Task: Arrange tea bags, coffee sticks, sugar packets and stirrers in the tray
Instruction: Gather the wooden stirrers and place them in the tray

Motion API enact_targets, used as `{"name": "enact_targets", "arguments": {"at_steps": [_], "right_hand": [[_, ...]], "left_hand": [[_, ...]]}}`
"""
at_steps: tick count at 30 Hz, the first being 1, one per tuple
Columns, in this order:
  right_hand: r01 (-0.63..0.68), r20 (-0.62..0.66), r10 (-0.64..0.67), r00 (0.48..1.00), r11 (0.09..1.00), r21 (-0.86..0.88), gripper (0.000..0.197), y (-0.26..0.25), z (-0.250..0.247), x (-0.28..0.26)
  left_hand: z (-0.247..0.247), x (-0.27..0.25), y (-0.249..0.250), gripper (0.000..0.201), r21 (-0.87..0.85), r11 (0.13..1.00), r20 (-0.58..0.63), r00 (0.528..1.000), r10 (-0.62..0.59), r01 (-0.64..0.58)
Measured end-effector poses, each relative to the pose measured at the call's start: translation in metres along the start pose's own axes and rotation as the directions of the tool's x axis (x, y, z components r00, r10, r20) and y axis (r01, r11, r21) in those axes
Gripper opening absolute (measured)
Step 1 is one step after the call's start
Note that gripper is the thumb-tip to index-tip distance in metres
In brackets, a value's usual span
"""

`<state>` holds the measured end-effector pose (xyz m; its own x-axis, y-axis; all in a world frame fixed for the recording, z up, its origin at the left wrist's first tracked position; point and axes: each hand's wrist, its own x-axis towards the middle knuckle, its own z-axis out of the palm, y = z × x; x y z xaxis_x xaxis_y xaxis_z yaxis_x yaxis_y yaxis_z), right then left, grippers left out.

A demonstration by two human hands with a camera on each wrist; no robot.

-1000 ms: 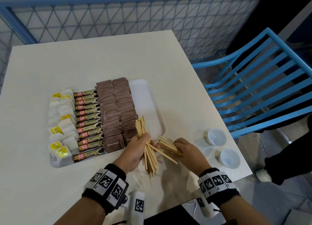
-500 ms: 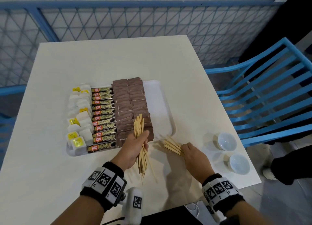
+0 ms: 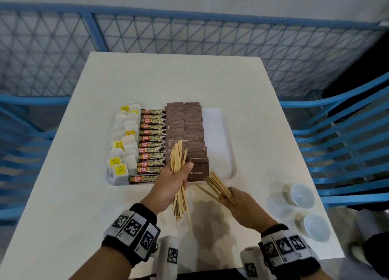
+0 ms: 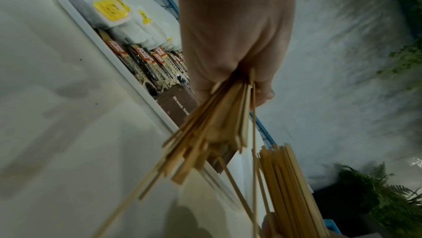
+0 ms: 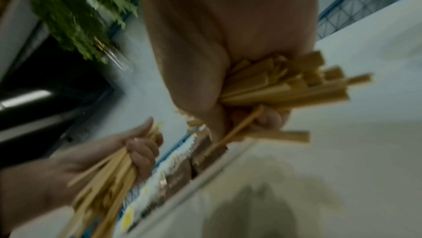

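Observation:
A white tray (image 3: 219, 132) on the table holds a column of tea bags (image 3: 124, 141) at the left, coffee sticks (image 3: 150, 145) beside them and brown sugar packets (image 3: 189, 132) in two columns; its right strip is bare. My left hand (image 3: 179, 176) grips a bundle of wooden stirrers (image 3: 177, 174) upright over the tray's near edge. My right hand (image 3: 237, 199) holds a second bundle of stirrers (image 3: 219, 187) just off the tray's near right corner, its tips pointing at the tray. In the wrist views, each hand (image 4: 237, 43) (image 5: 228, 61) is curled round its stirrers (image 4: 219, 126) (image 5: 285, 83).
Two small white bowls (image 3: 302, 195) (image 3: 316, 227) stand near the table's right front edge. Blue slatted chairs (image 3: 347, 145) flank the table on both sides, and a blue mesh fence (image 3: 189, 37) runs behind it.
The head camera has turned, so the table sits more centred. My right hand has lifted its stirrer bundle off the table, closer to the left hand's bundle. The left hand still holds its stirrers.

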<state>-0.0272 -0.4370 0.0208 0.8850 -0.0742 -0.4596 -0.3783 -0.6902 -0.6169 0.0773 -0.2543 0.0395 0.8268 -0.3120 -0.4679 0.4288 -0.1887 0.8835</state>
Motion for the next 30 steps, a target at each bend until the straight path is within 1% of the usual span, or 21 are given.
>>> {"name": "enact_targets", "arguments": {"at_steps": [2, 4, 7, 9, 11, 13, 15, 17, 19, 21, 23, 25, 27, 30], "right_hand": [[0.002, 0.021, -0.004, 1.0, 0.999, 0.051, 0.013, -0.008, -0.005, 0.0], [-0.005, 0.019, 0.001, 1.0, 0.984, 0.176, 0.015, -0.018, -0.011, -0.001], [0.015, -0.012, -0.012, 1.0, 0.929, 0.369, 0.012, -0.04, -0.017, 0.002], [0.043, -0.022, -0.037, 0.999, 0.891, 0.452, 0.01, -0.057, -0.014, 0.009], [0.062, -0.008, -0.067, 0.998, 0.864, 0.5, 0.013, -0.074, -0.008, 0.018], [0.095, -0.009, -0.104, 0.995, 0.866, 0.491, 0.016, -0.09, 0.001, 0.026], [0.164, -0.048, -0.161, 0.986, 0.863, 0.477, 0.011, -0.102, 0.011, 0.033], [0.225, -0.08, -0.212, 0.974, 0.861, 0.455, 0.011, -0.109, 0.02, 0.038], [0.255, -0.085, -0.242, 0.966, 0.867, 0.428, 0.013, -0.112, 0.026, 0.041], [0.244, -0.065, -0.239, 0.969, 0.873, 0.423, 0.016, -0.113, 0.028, 0.044], [0.215, -0.033, -0.223, 0.974, 0.875, 0.433, 0.018, -0.115, 0.028, 0.047], [0.201, -0.022, -0.214, 0.976, 0.872, 0.446, 0.019, -0.117, 0.028, 0.05], [0.192, -0.018, -0.207, 0.978, 0.87, 0.453, 0.018, -0.117, 0.029, 0.052], [0.205, -0.024, -0.218, 0.976, 0.869, 0.451, 0.021, -0.116, 0.029, 0.054]], "left_hand": [[-0.006, -0.003, 0.0, 0.028, 0.018, 1.0, -0.01, 1.0, 0.018, -0.018], [-0.012, -0.005, 0.0, 0.027, 0.043, 0.999, -0.018, 1.0, 0.017, -0.016], [-0.016, -0.005, 0.001, 0.02, 0.033, 0.999, -0.02, 1.0, 0.016, -0.015], [-0.014, -0.007, 0.006, 0.019, 0.047, 0.998, -0.024, 0.999, 0.032, -0.031], [-0.011, -0.008, 0.012, 0.019, 0.018, 0.997, -0.023, 0.997, 0.073, -0.073], [-0.01, -0.008, 0.019, 0.016, -0.04, 0.992, -0.04, 0.993, 0.115, -0.117], [-0.012, -0.008, 0.023, 0.011, -0.086, 0.987, -0.078, 0.988, 0.132, -0.139], [-0.018, -0.006, 0.024, 0.009, -0.107, 0.982, -0.111, 0.983, 0.145, -0.157], [-0.023, -0.005, 0.022, 0.009, -0.11, 0.982, -0.13, 0.982, 0.14, -0.154], [-0.026, -0.005, 0.02, 0.008, -0.111, 0.982, -0.15, 0.98, 0.133, -0.15], [-0.025, -0.004, 0.019, 0.008, -0.108, 0.979, -0.175, 0.973, 0.15, -0.17], [-0.024, -0.003, 0.02, 0.012, -0.112, 0.976, -0.203, 0.966, 0.161, -0.186], [-0.024, -0.003, 0.023, 0.016, -0.129, 0.979, -0.208, 0.969, 0.13, -0.159], [-0.028, -0.001, 0.028, 0.015, -0.173, 0.981, -0.171, 0.984, 0.059, -0.089]]}}
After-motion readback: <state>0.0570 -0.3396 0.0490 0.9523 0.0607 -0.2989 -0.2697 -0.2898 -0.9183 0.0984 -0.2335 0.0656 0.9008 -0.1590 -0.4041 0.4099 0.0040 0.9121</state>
